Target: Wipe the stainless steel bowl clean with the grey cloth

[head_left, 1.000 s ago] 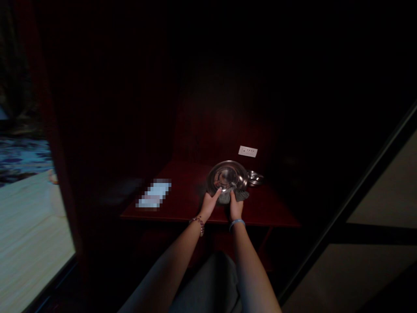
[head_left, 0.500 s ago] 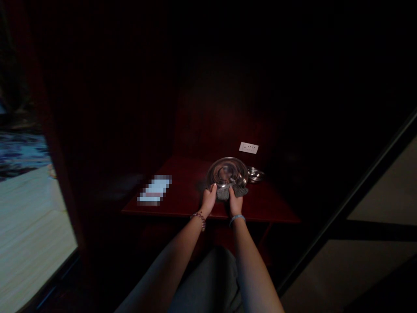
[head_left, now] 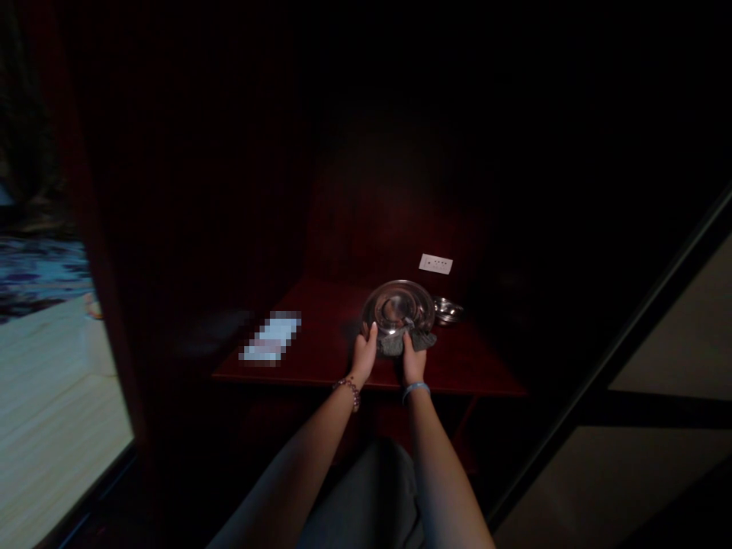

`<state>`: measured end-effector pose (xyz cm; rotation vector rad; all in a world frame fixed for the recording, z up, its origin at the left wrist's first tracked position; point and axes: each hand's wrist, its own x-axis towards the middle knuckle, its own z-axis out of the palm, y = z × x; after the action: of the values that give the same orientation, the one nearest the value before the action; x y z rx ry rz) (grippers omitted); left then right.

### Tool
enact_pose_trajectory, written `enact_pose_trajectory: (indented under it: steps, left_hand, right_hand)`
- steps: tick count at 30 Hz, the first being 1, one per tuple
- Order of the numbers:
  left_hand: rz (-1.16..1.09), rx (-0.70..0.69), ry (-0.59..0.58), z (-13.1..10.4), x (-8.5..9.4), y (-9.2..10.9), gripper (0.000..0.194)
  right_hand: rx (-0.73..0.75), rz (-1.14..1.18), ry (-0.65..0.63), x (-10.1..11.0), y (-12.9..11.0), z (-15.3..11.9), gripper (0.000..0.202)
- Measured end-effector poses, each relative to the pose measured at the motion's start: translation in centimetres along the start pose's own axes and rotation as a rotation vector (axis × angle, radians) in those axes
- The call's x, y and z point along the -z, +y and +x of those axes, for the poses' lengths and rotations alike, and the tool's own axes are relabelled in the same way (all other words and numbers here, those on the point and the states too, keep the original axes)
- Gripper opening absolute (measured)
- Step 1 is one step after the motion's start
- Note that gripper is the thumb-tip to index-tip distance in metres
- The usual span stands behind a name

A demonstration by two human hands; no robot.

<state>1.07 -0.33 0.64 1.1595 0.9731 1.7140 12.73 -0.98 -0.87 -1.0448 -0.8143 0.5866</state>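
A round, shiny metal bowl is tilted with its inside towards me over the dark red desk. My left hand grips its near left rim, thumb on top and the other fingers hidden beneath. My right hand is closed on a grey cloth and presses it against the near right rim. Part of the cloth hangs out to the right of that hand. Behind the bowl on the right stands smaller metal tableware, perhaps stacked bowls.
The dark red desktop has its front edge just under my wrists. A blurred-out pale flat item lies on its left. A white socket plate is on the back wall. Dark panels enclose both sides; a pale wooden surface is at far left.
The whole view has shifted slightly, so things appear a little lower. Both hands keep their hold on the bowl and cloth, with hardly any movement.
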Motion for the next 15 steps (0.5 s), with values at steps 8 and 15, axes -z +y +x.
enact_pose_trajectory:
  steps: [8,15]
  left_hand:
    - [0.013,0.006,-0.184,-0.32,-0.34,0.08,0.031]
    - [0.101,-0.003,-0.064,-0.22,-0.17,0.23,0.029]
  right_hand:
    - [-0.009,0.061,0.014,0.04,0.52,0.40,0.059]
    - [0.005,0.019,0.002,0.02,-0.27,0.14,0.055]
